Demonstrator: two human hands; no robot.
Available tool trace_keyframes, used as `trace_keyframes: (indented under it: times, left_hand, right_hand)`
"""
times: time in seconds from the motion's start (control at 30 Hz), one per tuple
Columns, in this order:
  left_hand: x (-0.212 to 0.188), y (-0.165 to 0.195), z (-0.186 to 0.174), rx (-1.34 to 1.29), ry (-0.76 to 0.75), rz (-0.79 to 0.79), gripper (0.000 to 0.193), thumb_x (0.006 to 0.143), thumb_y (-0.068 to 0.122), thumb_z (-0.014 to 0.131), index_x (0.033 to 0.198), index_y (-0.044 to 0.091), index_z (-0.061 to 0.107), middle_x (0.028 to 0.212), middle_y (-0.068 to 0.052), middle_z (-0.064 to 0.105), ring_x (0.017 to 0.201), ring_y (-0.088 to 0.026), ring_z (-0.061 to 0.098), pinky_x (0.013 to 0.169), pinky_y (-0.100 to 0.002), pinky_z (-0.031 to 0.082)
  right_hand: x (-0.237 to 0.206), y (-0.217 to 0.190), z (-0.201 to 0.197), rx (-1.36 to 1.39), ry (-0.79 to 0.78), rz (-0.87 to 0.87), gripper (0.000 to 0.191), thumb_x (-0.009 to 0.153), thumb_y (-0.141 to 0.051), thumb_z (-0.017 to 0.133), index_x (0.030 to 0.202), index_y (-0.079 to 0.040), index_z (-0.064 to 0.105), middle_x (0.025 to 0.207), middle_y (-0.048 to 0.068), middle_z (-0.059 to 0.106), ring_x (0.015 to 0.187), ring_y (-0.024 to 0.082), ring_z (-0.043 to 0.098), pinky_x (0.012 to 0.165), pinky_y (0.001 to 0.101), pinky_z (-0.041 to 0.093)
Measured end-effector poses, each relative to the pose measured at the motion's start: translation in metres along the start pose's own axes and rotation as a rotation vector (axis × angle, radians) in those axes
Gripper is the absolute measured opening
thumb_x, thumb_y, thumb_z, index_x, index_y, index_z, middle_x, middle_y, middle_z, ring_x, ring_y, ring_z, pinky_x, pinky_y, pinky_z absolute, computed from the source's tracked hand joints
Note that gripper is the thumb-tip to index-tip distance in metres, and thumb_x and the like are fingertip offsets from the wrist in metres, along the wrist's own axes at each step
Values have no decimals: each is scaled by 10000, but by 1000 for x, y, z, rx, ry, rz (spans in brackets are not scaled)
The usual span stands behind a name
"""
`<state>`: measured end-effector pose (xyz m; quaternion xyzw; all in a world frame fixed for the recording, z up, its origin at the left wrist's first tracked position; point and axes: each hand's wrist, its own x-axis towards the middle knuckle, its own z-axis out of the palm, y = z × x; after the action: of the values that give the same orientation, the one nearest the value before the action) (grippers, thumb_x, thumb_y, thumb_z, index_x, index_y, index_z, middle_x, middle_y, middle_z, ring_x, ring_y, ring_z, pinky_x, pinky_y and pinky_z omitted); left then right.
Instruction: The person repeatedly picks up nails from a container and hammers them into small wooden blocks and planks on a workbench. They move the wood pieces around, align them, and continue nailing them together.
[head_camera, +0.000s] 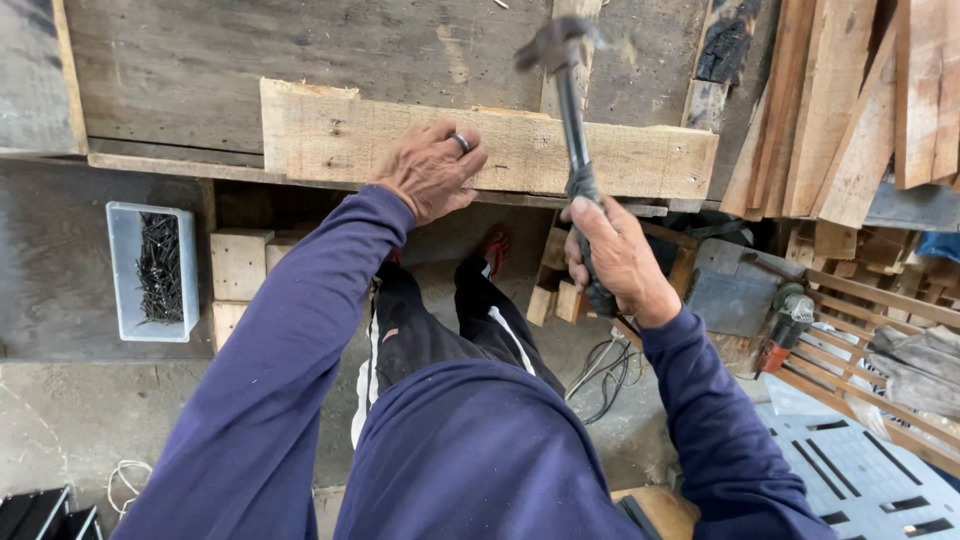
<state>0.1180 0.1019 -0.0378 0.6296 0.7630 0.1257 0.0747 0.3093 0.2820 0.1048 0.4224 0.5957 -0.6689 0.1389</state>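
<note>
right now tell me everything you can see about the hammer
The hammer has a dark metal head, blurred at the top of the view, and a slim dark shaft with a wrapped band partway down. It stands nearly upright, head raised above the pale wooden plank and crossing in front of it. The right hand is closed around its lower handle; nothing else touches it. The left hand rests on the plank beside it, apart from the hammer.
</note>
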Motion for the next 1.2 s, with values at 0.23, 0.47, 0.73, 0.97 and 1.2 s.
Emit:
trace_keyframes:
  times: [0.23, 0.47, 0.73, 0.97, 1.2]
  left_hand:
    - [-2, 0, 0, 22, 9, -6, 562, 822, 437, 751, 1257, 110, 612, 1243, -46, 586, 1101, -247, 557, 874, -422, 504]
    - [0, -15, 5, -491, 373, -40, 444, 950, 281, 674, 1192, -54, 512, 1139, -226, 481, 1048, -292, 521, 880, -416, 510]
    - [4, -21, 0, -815, 643, -444, 146, 918, -74, 436, 1031, 13, 469, 1029, -134, 482, 905, -237, 516, 847, -348, 491]
    - [5, -23, -4, -822, 650, -544, 142, 933, -65, 458, 1043, 8, 510, 973, -135, 529, 878, -257, 554, 833, -362, 496]
    - [12, -19, -7, -762, 659, -543, 106, 936, -68, 504, 1007, 12, 508, 951, -155, 527, 868, -307, 568, 792, -404, 484]
  right_hand:
    - [-9, 51, 12, 41, 55, -84, 319, 1023, -380, 549, 1058, -63, 535, 652, -1, 532, 456, 84, 506, 409, 246, 443]
    - [-39, 163, 42, 147, 156, -218, 308, 1008, -352, 625, 1041, -60, 536, 674, 27, 583, 500, 104, 577, 434, 274, 508]
    - [-89, 97, 26, 248, 50, -1114, 588, 1000, -639, 572, 1020, -52, 604, 789, 97, 649, 584, 172, 640, 522, 300, 596]
    - [-83, 85, 42, -80, 353, -1102, 483, 1072, -527, 483, 1007, -67, 614, 749, 57, 619, 612, 169, 614, 572, 319, 537]
    - [-94, 74, 21, 252, 332, -605, 344, 1118, -377, 557, 1083, -45, 637, 701, 64, 607, 527, 178, 582, 489, 315, 510]
